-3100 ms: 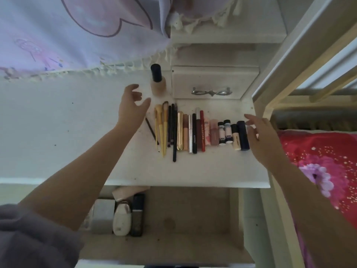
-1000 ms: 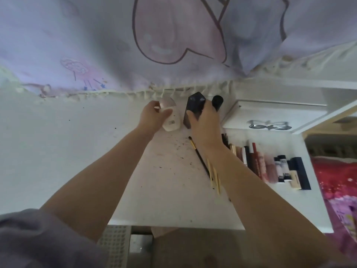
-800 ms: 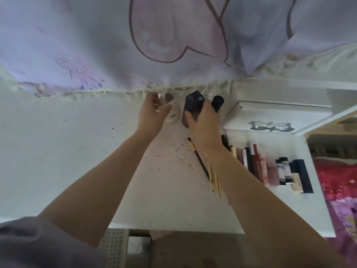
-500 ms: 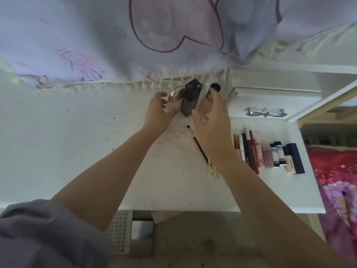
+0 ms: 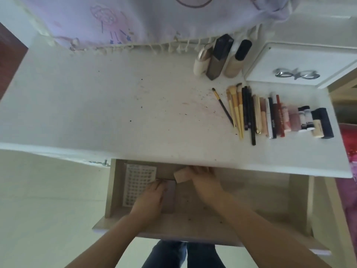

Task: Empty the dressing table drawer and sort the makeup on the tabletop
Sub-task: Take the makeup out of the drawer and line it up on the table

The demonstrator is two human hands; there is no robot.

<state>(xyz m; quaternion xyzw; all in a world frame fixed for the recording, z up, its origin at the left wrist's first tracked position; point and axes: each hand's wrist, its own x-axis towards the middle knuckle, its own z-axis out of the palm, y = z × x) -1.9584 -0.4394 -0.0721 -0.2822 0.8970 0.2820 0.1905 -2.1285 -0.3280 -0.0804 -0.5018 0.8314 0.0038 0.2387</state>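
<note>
Two hands are down in the open drawer (image 5: 270, 213) below the front edge of the worktop (image 5: 96, 105), and the lift to come turns on what lies under each. Furthest left in the drawer lies a pale sheet with a printed grid (image 5: 138, 182), flat against the left wall, its long axis running front to back. Just right of it, the left hand (image 5: 149, 200) rests on a flat mauve case (image 5: 170, 196), fingertips curled over its far left corner; whether it grips the case or only touches it cannot be told. The case's long axis also runs front to back, so it lies straight ahead of that hand. Right again, the right hand (image 5: 204, 182) holds a small tan block (image 5: 180, 176) at the drawer's back, partly under the worktop's overhang. That overhang is what stands in the way: both things would likely have to come toward the person before rising.

Up on the worktop, right of centre, three bottles stand close together at the back: a white one (image 5: 201, 61), a dark square one (image 5: 219, 57) and a beige one with a black cap (image 5: 236, 59). Nearer the front lies a sorted row of brushes (image 5: 235, 111), pencils (image 5: 249, 113) and tubes (image 5: 280, 117), with a small closed drawer unit (image 5: 299, 62) behind it
</note>
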